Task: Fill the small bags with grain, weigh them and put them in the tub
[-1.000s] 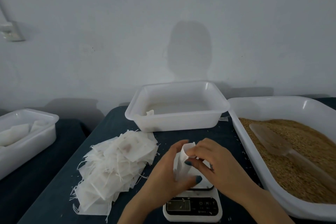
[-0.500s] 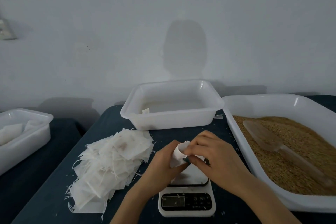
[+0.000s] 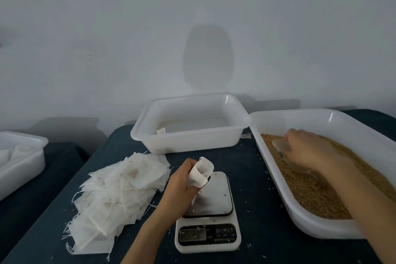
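Left hand [image 3: 180, 186], fingers clutching a small bag [image 3: 201, 171] above the scale [image 3: 209, 236]; right hand [image 3: 308, 150], fingers gripping a scoop [image 3: 279, 144] in grain [image 3: 310, 191].

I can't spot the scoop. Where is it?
Head view, right side: the scoop lies in the grain tray, its handle gripped by the right hand, right of the scale.

Your left hand [image 3: 182, 185] sits low in front of you, fingers curled round a bag [image 3: 200, 172] and pinching it upright; its forearm comes up from the bottom edge, wrist nearly straight; your right arm stretches forward and to the right; your right hand [image 3: 306, 149], slightly blurred, lies knuckles up, fingers wrapped round the handle of a scoop [image 3: 279, 146].
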Tool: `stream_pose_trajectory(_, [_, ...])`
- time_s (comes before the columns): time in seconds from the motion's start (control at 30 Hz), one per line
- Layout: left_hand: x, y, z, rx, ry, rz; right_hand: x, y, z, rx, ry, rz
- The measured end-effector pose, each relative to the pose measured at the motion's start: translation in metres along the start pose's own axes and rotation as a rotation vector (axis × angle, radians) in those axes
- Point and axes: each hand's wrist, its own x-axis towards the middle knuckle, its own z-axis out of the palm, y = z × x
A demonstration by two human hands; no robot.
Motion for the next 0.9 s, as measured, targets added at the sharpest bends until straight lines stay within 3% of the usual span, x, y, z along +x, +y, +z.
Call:
stream_pose_trajectory(0.1, [0.001,-0.001,0.001,-0.016,0.022,-0.004,0.005,0.021,0.008,-0.231,-0.250,0.178])
stream_pose_trajectory(0.2, [0.003,-0.001,0.002,-0.016,0.029,-0.003,0.007,0.030,0.016,-0.334,-0.369,0.198])
stream_pose_trajectory(0.7, [0.000,-0.006,0.004,0.021,0.035,0.004,0.028,0.031,0.014,-0.061,-0.067,0.225])
stream_pose_trajectory(0.9, [-0.001,-0.006,0.001,-0.008,0.038,0.023,0.033,0.021,0.023,-0.204,0.022,0.279])
